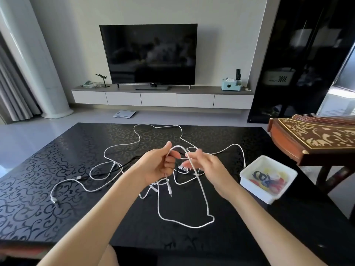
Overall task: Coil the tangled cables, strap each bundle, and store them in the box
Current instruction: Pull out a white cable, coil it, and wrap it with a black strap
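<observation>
Left hand (158, 166) was clamped on the white cable (192, 226) near one plug end, lifted off the surface (96, 146), probably to anchor the first coil. Right hand (209, 167) sat close beside it at the same cable, fingers blurred, so its grip could not be told; likely feeding slack across. Hands were near each other, with a raised loop arching between them. The cable's slack hung down and lay in front, while the other cables (107, 169) sprawled tangled behind. The box (253, 189) stood to the right, holding coloured straps (269, 179); no bundle was in it yet.
</observation>
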Action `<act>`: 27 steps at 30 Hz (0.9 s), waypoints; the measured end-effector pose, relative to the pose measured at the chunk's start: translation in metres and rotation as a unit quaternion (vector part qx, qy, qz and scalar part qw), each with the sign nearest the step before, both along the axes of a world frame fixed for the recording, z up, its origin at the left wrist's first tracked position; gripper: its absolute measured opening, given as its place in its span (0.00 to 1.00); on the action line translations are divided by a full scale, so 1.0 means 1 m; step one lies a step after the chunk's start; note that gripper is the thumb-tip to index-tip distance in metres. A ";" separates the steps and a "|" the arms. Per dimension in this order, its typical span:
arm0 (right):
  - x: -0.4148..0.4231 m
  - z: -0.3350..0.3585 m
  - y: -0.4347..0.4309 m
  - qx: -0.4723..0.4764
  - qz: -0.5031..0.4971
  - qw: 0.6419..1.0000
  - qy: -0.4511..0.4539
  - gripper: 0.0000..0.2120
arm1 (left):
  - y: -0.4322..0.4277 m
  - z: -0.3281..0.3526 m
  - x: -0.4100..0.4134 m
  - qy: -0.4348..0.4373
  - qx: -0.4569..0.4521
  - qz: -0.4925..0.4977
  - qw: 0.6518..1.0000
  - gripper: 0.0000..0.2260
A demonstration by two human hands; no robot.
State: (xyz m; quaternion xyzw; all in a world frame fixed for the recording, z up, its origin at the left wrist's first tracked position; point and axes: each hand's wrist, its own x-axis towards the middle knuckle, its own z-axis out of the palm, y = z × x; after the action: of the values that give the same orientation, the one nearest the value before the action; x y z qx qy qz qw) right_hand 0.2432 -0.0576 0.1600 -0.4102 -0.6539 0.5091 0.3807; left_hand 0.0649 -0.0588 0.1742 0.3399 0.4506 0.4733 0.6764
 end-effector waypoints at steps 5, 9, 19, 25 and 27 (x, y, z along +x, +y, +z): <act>0.012 0.000 -0.023 -0.076 0.110 0.989 0.067 0.24 | 0.000 0.000 -0.005 0.006 0.000 0.106 0.994 0.21; 0.006 -0.008 -0.020 0.059 -0.029 0.997 0.036 0.10 | 0.000 -0.003 -0.002 -0.101 -0.020 0.061 0.993 0.23; 0.003 -0.047 -0.010 0.058 -0.108 0.989 -0.085 0.12 | -0.019 0.007 0.007 -0.054 0.209 0.046 0.975 0.21; 0.012 -0.071 -0.030 0.015 -0.069 0.992 -0.102 0.08 | -0.008 0.021 0.002 0.073 0.308 0.140 0.938 0.22; 0.018 -0.072 -0.033 0.033 -0.049 0.990 -0.127 0.09 | -0.003 0.027 -0.007 0.089 0.311 0.150 0.934 0.21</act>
State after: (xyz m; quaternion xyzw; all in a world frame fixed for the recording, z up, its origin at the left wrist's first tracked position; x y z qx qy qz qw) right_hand 0.2616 -0.0907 0.0876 -0.4904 -0.6928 0.4114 0.3322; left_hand 0.0576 -0.0615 0.2009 0.5021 0.3853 0.6535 0.4152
